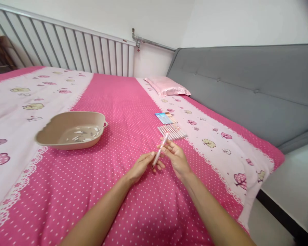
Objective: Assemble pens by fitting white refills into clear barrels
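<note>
A slim pinkish-white pen is held at a slant between my two hands, its dark tip pointing down toward me. My left hand pinches the lower part of the pen. Around its upper part close the fingers of my right hand. Just beyond my hands, a row of pale pink-and-white pens lies side by side on the bedspread. Behind that row is another row of pens, blue on the left and orange-brown on the right.
A beige plastic basin with several small white and grey pieces in it stands to the left on the pink dotted bedspread. A pink pillow lies at the back, beside a grey padded headboard. A white railing lines the far side.
</note>
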The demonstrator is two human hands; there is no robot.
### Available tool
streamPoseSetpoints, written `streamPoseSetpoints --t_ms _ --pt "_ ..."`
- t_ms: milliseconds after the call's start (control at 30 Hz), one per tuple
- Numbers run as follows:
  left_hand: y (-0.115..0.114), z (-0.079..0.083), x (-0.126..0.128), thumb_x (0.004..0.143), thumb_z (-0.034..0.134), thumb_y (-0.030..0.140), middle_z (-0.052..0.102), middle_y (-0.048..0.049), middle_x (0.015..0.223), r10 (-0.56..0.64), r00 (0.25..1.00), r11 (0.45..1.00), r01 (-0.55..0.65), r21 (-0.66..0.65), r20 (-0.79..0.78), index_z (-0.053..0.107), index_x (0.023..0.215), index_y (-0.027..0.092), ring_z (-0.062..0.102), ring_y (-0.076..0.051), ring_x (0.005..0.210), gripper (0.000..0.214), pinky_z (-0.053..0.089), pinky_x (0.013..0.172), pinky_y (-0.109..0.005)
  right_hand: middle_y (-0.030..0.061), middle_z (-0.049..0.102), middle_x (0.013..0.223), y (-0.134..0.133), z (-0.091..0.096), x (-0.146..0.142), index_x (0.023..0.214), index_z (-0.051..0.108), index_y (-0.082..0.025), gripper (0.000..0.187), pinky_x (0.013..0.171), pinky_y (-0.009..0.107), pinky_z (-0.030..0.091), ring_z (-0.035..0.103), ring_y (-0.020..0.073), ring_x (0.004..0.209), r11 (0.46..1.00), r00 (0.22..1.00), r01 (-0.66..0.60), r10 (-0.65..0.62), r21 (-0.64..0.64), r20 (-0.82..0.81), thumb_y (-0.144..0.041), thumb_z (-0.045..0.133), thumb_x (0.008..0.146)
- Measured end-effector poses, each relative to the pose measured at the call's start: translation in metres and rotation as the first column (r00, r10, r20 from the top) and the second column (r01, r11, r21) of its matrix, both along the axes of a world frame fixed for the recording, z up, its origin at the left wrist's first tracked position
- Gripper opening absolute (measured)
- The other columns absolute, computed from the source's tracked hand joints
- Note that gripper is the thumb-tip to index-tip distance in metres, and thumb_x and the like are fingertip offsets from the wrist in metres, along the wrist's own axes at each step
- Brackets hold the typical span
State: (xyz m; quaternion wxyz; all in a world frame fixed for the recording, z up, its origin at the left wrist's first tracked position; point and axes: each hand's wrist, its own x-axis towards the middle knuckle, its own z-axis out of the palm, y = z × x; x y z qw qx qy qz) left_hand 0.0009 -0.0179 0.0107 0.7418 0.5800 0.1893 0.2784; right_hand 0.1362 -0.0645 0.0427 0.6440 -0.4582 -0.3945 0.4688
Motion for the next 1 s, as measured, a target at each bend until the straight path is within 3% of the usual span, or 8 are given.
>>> streamPoseSetpoints --t_ms 67,233,333,567,900,1000 --pt "0.0005 0.001 -0.0014 0.085 0.042 0.046 0.068 -0.0108 0.078 -0.03 0.999 0.997 0.033 -0.074 0.032 0.062 0.093 0.013 0.062 -0.017 0.069 0.04 0.045 0.06 -0.026 0.0015 0.066 0.089 -0.0011 0.0015 0.0 0.105 0.057 -0.022 0.035 0.062 0.023 0.049 0.057 0.0095 0.066 1.0 1.0 -0.008 0.008 -0.009 -0.016 -0.026 0.066 0.072" --pt "0.0023 0.0004 -0.0019 0.082 0.052 0.038 0.067 -0.009 0.078 -0.04 0.999 0.997 0.042 -0.065 0.029 0.066 0.088 0.013 0.059 -0.014 0.07 0.03 0.043 0.066 -0.025 0.0016 0.067 0.09 -0.0018 0.0023 -0.0005 0.107 0.055 -0.022 0.038 0.05 0.021 0.046 0.054 0.0079 0.056 0.999 0.999 -0.045 0.044 -0.023 -0.031 -0.026 0.066 0.071" --pt "0.0036 -0.0012 -0.0014 0.08 0.054 0.037 0.066 -0.0073 0.077 -0.017 1.0 0.999 0.018 -0.043 0.021 0.067 0.085 0.013 0.057 -0.014 0.069 0.028 0.042 0.067 -0.026 0.0016 0.068 0.086 -0.0005 0.0002 0.0007 0.107 0.056 -0.021 0.039 0.054 0.02 0.047 0.058 0.0091 0.061 0.999 0.999 -0.041 0.04 -0.02 -0.037 -0.025 0.068 0.07" --pt "0.0044 0.0031 -0.0024 0.077 0.06 0.036 0.055 -0.0009 0.057 0.041 0.999 0.998 -0.042 0.052 0.004 0.061 0.057 0.012 0.048 -0.009 0.056 0.031 0.037 0.062 -0.023 0.0015 0.07 0.081 0.001 -0.0028 0.0031 0.104 0.056 -0.019 0.04 0.07 0.024 0.047 0.063 0.0116 0.071 1.0 1.0 -0.018 0.018 -0.005 -0.017 -0.025 0.071 0.068" --pt "0.0087 -0.0029 -0.0004 0.07 0.068 0.031 0.056 0.0014 0.054 0.079 0.997 0.997 -0.079 0.007 0.006 0.057 0.062 0.014 0.047 -0.007 0.049 0.022 0.035 0.053 -0.022 0.003 0.071 0.079 0.0024 -0.0019 -0.0034 0.099 0.058 -0.017 0.035 0.075 0.028 0.048 0.066 0.0137 0.071 1.0 1.0 -0.019 0.019 0.022 -0.004 -0.025 0.07 0.067" --pt "0.0079 -0.0026 -0.0014 0.071 0.067 0.034 0.057 0.0009 0.059 0.041 0.999 0.999 -0.041 -0.026 0.01 0.061 0.074 0.014 0.048 -0.008 0.052 0.022 0.037 0.054 -0.022 0.0023 0.07 0.078 0.0021 -0.002 -0.0055 0.101 0.057 -0.017 0.037 0.068 0.025 0.05 0.065 0.013 0.069 1.0 0.999 -0.026 0.027 0.013 -0.032 -0.023 0.07 0.067"
